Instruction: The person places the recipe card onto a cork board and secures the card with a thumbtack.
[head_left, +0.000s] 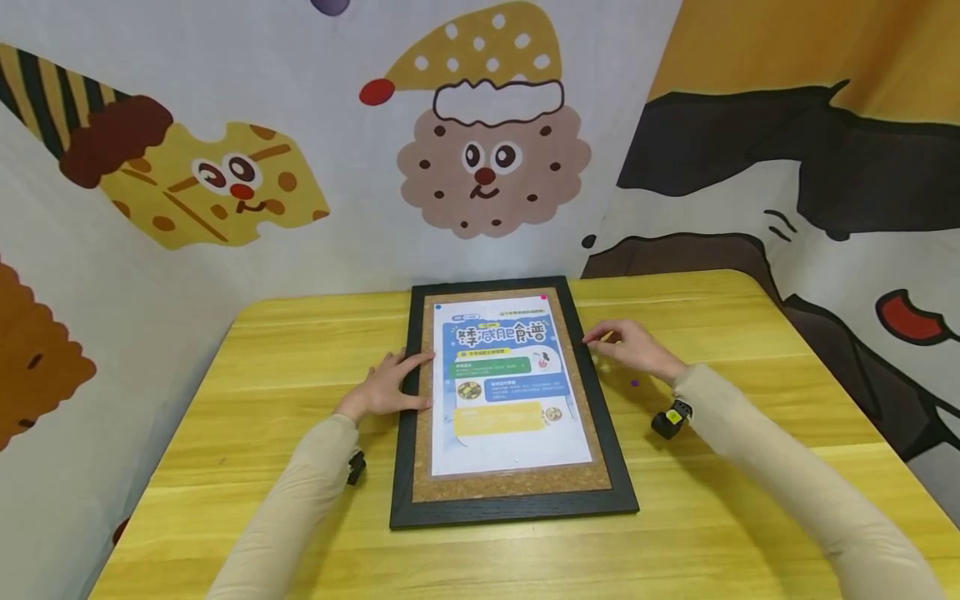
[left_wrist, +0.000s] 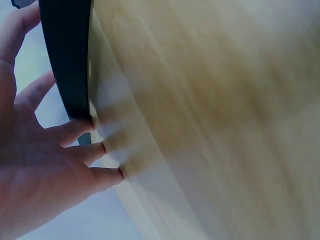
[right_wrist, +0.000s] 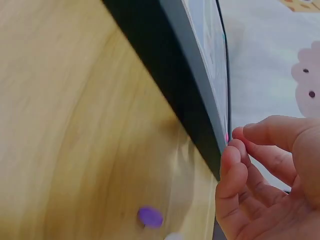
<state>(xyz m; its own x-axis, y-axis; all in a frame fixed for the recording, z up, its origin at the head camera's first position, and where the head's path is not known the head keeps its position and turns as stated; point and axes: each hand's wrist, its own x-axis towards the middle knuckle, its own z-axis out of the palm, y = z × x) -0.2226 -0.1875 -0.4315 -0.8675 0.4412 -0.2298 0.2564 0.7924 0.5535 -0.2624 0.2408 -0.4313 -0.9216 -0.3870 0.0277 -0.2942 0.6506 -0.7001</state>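
one printed poster [head_left: 510, 392], lying between the two hands on a cork panel [head_left: 517, 485] set in a black frame [head_left: 517, 506]. done, by appearance: far corners of the sheet fixed, a blue pin [head_left: 438, 307] on the left hand's side, a pink pin [head_left: 543, 297] on the right hand's side. left, in judgement: near corners, where no coloured pin can be made out; work seemingly about half complete. small pale speck by the sheet's near edge, too small to identify. hands, two, well apart, one either side of the frame. left hand [head_left: 386, 385]: fingers spread, thumb and forefinger across the frame's bar, other fingers down its outer side. right hand [head_left: 633, 344]: fingers bent, tips drawn close beside the opposite bar; whether anything is pinched there, cannot tell. one purple pin [head_left: 635, 383], loose, just nearer the wearer than the right hand; beside it a whitish object [right_wrist: 174, 236], cut off by the view's edge. table [head_left: 225, 392], yellow wood grain, beneath both hands. beyond the hands, a pale wall cloth [head_left: 345, 258], printed with a cheese slice [head_left: 225, 183] on the left and a capped biscuit [head_left: 487, 167] straight ahead, each with a cartoon face.
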